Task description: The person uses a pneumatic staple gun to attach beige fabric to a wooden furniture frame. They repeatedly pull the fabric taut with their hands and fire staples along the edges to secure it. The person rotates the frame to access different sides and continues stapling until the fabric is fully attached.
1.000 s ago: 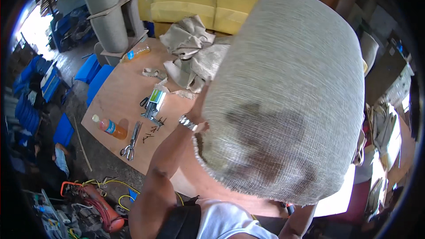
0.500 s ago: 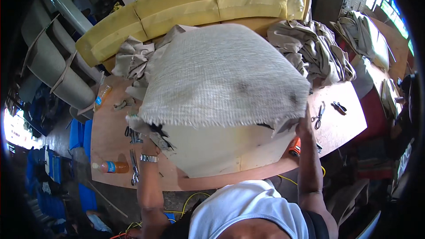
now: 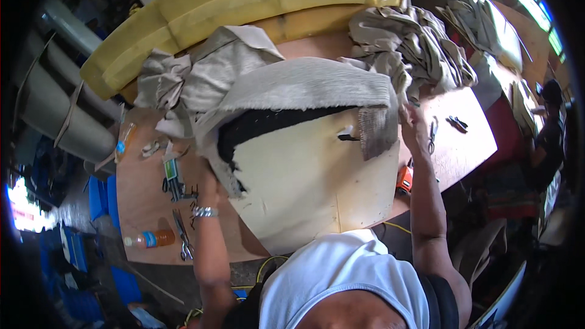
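Note:
A cream-coloured slab [image 3: 292, 201], apparently foam, lies in front of me on the table. Grey-beige woven fabric [image 3: 304, 79] with a frayed edge covers its far part, and a flap hangs over its right side. Between fabric and slab, a black layer [image 3: 262, 129] shows. My left hand [image 3: 209, 176] is at the slab's left side, beside the hanging fabric edge; its fingers are hidden or blurred. At the right far corner, my right hand [image 3: 415, 127] has its fingers bent at the fabric's edge; whether they grip it is unclear.
Left on the wooden table [image 3: 146, 207] are scissors [image 3: 183, 237], a dark tool [image 3: 173, 183] and a drink bottle [image 3: 149, 239]. Right are an orange tool [image 3: 404, 180], scissors [image 3: 432, 136] and pliers [image 3: 457, 124]. Behind stand a yellow foam backrest [image 3: 244, 9] and heaped fabric [image 3: 414, 42]. A person [image 3: 551, 122] is far right.
The fabric has dropped and drawn back away from me, baring more of the slab and the black layer. My right hand has moved farther away; the left has shifted slightly farther too.

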Available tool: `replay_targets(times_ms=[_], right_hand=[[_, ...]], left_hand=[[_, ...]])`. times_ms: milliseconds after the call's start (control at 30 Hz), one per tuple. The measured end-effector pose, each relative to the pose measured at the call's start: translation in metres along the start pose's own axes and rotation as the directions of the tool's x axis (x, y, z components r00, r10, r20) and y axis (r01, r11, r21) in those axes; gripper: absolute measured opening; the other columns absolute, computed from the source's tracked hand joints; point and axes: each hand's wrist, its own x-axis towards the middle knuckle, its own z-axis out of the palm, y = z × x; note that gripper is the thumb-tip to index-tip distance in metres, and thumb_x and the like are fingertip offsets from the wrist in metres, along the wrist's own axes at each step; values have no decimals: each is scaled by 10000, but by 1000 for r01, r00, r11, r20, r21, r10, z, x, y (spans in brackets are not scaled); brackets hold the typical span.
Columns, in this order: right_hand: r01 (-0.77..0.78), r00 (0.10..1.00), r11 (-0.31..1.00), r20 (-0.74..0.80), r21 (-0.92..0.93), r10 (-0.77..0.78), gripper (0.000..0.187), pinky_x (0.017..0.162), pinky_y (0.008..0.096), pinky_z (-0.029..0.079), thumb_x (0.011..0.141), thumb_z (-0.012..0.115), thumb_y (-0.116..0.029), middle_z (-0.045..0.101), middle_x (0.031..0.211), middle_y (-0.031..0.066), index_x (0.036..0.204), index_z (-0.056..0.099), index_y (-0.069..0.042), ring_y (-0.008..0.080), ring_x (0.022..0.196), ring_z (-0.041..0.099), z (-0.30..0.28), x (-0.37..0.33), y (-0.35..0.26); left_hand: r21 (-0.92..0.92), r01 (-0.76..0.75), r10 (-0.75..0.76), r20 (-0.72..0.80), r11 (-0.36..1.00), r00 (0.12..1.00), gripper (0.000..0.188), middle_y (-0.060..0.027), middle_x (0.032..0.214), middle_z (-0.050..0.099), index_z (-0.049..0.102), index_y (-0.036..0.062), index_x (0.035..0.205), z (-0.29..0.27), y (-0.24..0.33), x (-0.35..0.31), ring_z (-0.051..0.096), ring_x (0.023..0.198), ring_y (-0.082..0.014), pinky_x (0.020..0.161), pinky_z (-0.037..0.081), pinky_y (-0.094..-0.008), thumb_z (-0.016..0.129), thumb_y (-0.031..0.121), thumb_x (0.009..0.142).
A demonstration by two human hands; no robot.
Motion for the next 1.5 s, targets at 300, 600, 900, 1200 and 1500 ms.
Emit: replay_targets(times_ms=[300,600,900,1200,1500], right_hand=[[685,500,277,-159,673,-851,183,751,359,550,955,664,-185,677,873,145,961,632,-4,265,755,687,-72,-126,-219],[323,457,-6,-161,946,-874,222,776,347,556,984,655,-219,688,909,121,1043,633,-6,230,799,689,-107,-124,-190],[-59,352,-103,-76,993,-933,270,802,336,562,1012,647,-253,700,945,97,1126,634,-8,196,843,690,-106,-95,-159],[-411,239,423,543,808,-805,324,827,324,569,1041,639,-287,711,982,73,1209,635,-10,162,887,692,-25,-105,-140],[-622,476,507,802,597,-360,979,661,352,551,950,232,-841,711,951,123,1186,630,22,214,780,689,48,-40,-185]], left_hand=[[216,-754,607,477,620,636,680,-158,1496,518,421,-43,1516,91,147,-27,503,1347,-258,1149,366,-403,682,303,991],[517,-649,638,233,558,734,439,-152,1329,652,567,-47,1385,105,169,-41,617,1189,-213,1038,487,-348,692,66,979],[648,-640,502,748,-413,433,622,-128,1295,693,622,113,1371,243,195,-92,661,1180,-302,1063,480,-449,744,-41,780],[609,-738,956,-154,290,249,428,-114,934,725,690,8,1143,189,287,-127,711,783,-186,676,557,-306,515,392,1076],[4,-142,117,546,990,830,1044,-38,802,685,678,28,1066,177,125,-104,623,584,-115,486,380,-218,81,873,926]])
